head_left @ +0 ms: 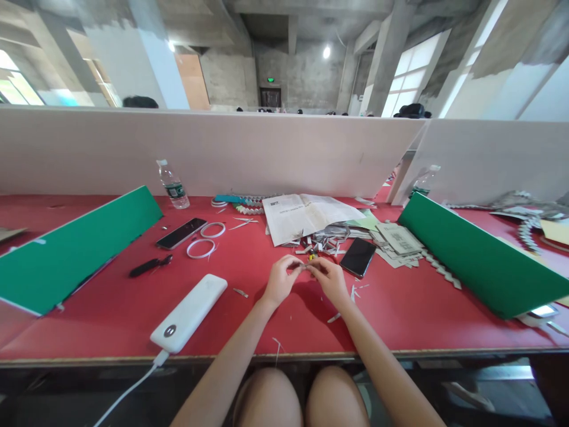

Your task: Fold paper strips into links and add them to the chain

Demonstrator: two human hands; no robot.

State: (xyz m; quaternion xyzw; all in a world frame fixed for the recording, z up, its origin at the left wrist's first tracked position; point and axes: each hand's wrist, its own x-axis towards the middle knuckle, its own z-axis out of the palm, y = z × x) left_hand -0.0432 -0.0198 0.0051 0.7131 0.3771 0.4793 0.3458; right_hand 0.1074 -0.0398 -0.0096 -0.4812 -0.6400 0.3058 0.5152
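Note:
Over the red table (262,314), my left hand (281,280) and my right hand (329,280) meet fingertip to fingertip. Both pinch a small thin piece (304,266), perhaps a folded paper strip, mostly covered by the fingers. Just beyond them lies a heap of folded paper strips (326,240), with something small and yellow (311,257) at its near edge. A large printed sheet (306,214) partly covers the heap. To the right of my right hand a black phone (358,257) lies flat, beside a stack of cut printed papers (399,238).
A white power bank (190,313) with a cable lies front left. Behind it are another phone (181,233), a black-handled tool (149,267), white tape rings (200,248) and a bottle (173,185). Green boards (84,249) stand at both sides; a pale partition (249,151) closes the back.

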